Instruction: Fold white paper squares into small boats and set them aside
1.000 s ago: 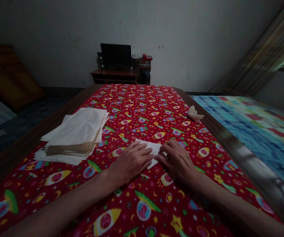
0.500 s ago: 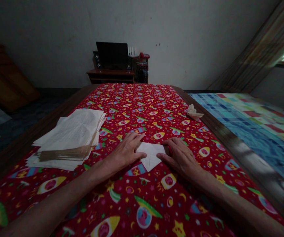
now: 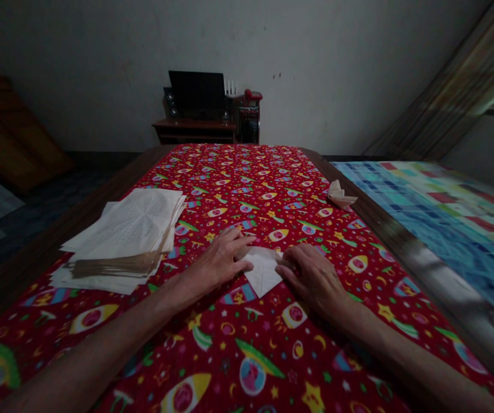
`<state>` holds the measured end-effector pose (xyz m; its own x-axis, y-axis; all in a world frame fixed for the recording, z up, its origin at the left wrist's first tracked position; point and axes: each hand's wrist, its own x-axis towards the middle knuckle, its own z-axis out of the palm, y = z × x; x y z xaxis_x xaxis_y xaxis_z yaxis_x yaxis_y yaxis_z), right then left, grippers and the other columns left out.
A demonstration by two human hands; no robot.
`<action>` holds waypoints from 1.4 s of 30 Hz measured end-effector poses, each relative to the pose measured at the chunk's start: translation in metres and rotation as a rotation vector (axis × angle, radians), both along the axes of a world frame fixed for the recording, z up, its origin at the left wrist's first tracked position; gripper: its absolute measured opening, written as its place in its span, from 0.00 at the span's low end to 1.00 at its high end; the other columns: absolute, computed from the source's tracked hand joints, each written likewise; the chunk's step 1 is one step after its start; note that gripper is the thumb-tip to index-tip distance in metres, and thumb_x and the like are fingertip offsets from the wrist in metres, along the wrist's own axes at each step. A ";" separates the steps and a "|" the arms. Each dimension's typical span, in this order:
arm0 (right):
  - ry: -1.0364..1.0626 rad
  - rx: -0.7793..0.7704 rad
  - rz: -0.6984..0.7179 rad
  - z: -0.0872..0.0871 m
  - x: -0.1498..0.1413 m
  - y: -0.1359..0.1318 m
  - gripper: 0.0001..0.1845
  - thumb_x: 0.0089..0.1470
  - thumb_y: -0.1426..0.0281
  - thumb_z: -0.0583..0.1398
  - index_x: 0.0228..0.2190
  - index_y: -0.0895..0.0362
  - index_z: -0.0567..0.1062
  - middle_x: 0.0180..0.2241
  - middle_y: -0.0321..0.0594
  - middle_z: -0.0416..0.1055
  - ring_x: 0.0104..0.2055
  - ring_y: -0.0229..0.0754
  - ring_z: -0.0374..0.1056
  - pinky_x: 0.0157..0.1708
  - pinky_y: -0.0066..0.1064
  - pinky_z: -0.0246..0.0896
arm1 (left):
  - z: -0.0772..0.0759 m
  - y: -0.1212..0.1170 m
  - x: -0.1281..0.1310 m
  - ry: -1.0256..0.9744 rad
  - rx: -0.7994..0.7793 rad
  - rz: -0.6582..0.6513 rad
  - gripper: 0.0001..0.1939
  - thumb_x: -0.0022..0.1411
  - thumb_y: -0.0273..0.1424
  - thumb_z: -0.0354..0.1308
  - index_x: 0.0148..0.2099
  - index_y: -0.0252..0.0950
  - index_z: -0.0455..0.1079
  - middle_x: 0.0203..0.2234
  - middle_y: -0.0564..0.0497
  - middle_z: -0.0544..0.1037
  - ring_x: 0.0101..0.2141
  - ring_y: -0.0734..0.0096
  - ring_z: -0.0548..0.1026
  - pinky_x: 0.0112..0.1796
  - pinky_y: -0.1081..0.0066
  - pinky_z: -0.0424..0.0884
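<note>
A small piece of white folded paper [image 3: 262, 274] lies on the red patterned tablecloth, one point facing me. Vertical and slanting creases show on it. At its left corner, my left hand [image 3: 221, 259] has thumb and fingers on the paper, the fingers partly stretched over the upper edge. My right hand [image 3: 313, 275] pinches the right corner between thumb and curled fingers. Part of the paper's upper edge is raised between the two hands. Both corners are hidden by my fingers.
To the left lies a stack of paper sheets [image 3: 133, 226], uneven at the edges. A folded paper piece [image 3: 340, 196] sits near the table's right edge. The tablecloth [image 3: 230, 355] covers the wooden table. Beyond stand a monitor [image 3: 198, 92] and a red telephone [image 3: 253, 95].
My right fingers have curled in more tightly around the paper's right corner, and the upper edge has lifted and bent. The left hand has barely moved. The view has shifted slightly.
</note>
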<state>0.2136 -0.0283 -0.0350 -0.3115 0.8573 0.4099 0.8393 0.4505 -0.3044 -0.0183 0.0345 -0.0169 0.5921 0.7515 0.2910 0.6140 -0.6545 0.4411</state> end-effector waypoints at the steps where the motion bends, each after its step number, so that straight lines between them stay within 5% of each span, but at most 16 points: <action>1: 0.016 -0.007 0.008 -0.001 0.001 0.001 0.09 0.58 0.62 0.55 0.36 0.54 0.68 0.33 0.42 0.68 0.34 0.42 0.63 0.33 0.33 0.58 | 0.001 0.001 0.000 0.010 -0.008 0.007 0.27 0.50 0.28 0.66 0.54 0.35 0.69 0.39 0.47 0.72 0.42 0.63 0.70 0.43 0.64 0.69; 10: 0.110 -0.160 -0.070 0.008 0.000 0.006 0.06 0.53 0.66 0.58 0.30 0.56 0.71 0.27 0.36 0.70 0.28 0.38 0.65 0.26 0.28 0.56 | 0.003 0.010 -0.003 -0.062 -0.203 0.051 0.15 0.49 0.29 0.65 0.41 0.38 0.74 0.36 0.53 0.77 0.35 0.68 0.74 0.35 0.71 0.69; 14: 0.146 -0.140 -0.051 0.009 -0.002 0.004 0.03 0.52 0.69 0.58 0.29 0.56 0.71 0.27 0.36 0.69 0.28 0.38 0.64 0.26 0.27 0.55 | 0.002 0.008 -0.003 -0.104 -0.169 0.042 0.02 0.51 0.27 0.62 0.31 0.36 0.73 0.27 0.55 0.75 0.29 0.72 0.73 0.29 0.75 0.66; 17: 0.137 -0.077 0.013 0.008 -0.002 0.002 0.03 0.53 0.74 0.56 0.28 0.57 0.69 0.26 0.37 0.67 0.29 0.38 0.62 0.26 0.27 0.54 | 0.000 0.004 -0.005 -0.131 -0.128 0.021 0.03 0.53 0.23 0.60 0.28 0.35 0.72 0.26 0.54 0.73 0.29 0.74 0.71 0.31 0.75 0.66; 21: 0.009 0.022 0.133 0.008 0.002 -0.002 0.08 0.57 0.76 0.52 0.27 0.57 0.67 0.28 0.40 0.66 0.30 0.39 0.59 0.28 0.29 0.52 | -0.004 -0.001 -0.013 -0.092 0.103 -0.119 0.05 0.59 0.21 0.55 0.32 0.34 0.70 0.29 0.51 0.72 0.35 0.70 0.70 0.37 0.71 0.66; 27: -0.206 -0.010 0.275 0.015 0.009 -0.010 0.05 0.54 0.76 0.55 0.34 0.56 0.69 0.38 0.44 0.67 0.38 0.43 0.59 0.34 0.33 0.57 | 0.004 -0.011 -0.024 0.221 0.332 -0.240 0.09 0.67 0.25 0.47 0.39 0.33 0.69 0.36 0.48 0.73 0.40 0.65 0.67 0.42 0.66 0.65; 37: -0.273 0.014 0.324 0.025 0.010 -0.019 0.10 0.55 0.74 0.55 0.40 0.55 0.72 0.40 0.45 0.69 0.41 0.46 0.62 0.39 0.38 0.62 | 0.003 -0.025 -0.033 0.286 0.356 -0.259 0.14 0.64 0.19 0.46 0.47 0.33 0.69 0.42 0.45 0.74 0.47 0.62 0.69 0.49 0.61 0.66; 42: -0.335 0.013 0.328 0.029 0.006 -0.021 0.07 0.54 0.74 0.57 0.37 0.57 0.73 0.39 0.46 0.71 0.41 0.48 0.63 0.42 0.42 0.61 | 0.004 -0.039 -0.019 0.269 0.262 -0.344 0.23 0.61 0.18 0.44 0.57 0.32 0.63 0.55 0.44 0.68 0.57 0.63 0.64 0.58 0.58 0.59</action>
